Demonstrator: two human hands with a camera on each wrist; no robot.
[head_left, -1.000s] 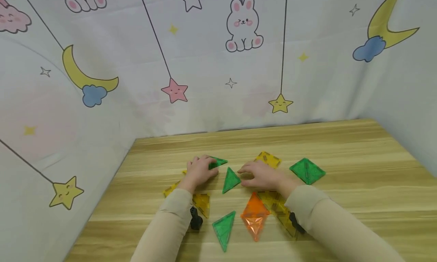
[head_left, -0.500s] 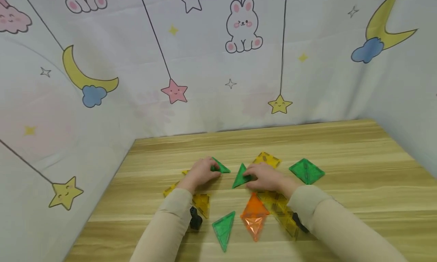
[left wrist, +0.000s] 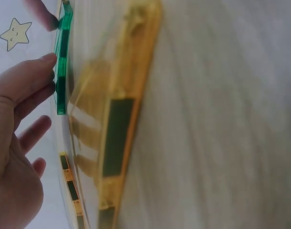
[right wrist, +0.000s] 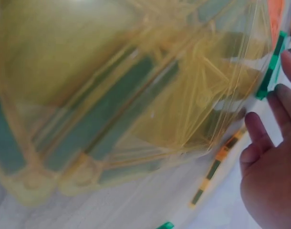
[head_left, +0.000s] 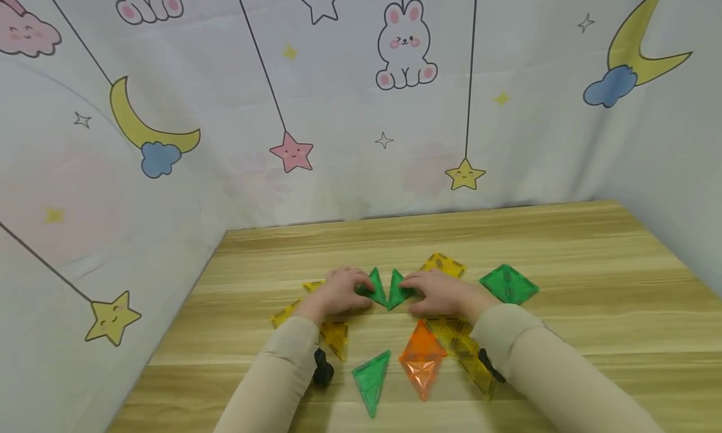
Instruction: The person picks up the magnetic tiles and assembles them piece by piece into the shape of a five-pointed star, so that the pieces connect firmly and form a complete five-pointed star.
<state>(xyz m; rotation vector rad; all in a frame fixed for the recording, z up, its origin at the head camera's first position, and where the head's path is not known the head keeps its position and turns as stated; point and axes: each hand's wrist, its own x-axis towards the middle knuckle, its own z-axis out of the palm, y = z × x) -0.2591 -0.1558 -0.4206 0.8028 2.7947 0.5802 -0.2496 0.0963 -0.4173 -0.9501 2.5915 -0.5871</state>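
Two green triangular magnetic tiles lie flat near the table's middle, a narrow gap between them. My left hand (head_left: 343, 291) holds the left green tile (head_left: 378, 289), its thumb and fingers bent toward it. The left wrist view has fingertips (left wrist: 49, 57) on this tile's edge. My right hand (head_left: 442, 291) holds the right green tile (head_left: 397, 289) with fingers bent over its outer side, the thumb close by. In the right wrist view, fingertips (right wrist: 279, 89) meet that tile's edge. Each hand covers part of its tile.
Nearer lie an orange diamond of tiles (head_left: 422, 358) and another green piece (head_left: 372, 381). Yellow tiles lie under the forearms (head_left: 476, 365) and behind the right hand (head_left: 445, 265). At right is a green diamond (head_left: 509, 284). Patterned cloth (head_left: 338, 195) borders the wooden table (head_left: 586, 251).
The right hand has reached its green tile and turned it. My left hand has moved right, turning its green tile until the two pieces face each other across a small gap.
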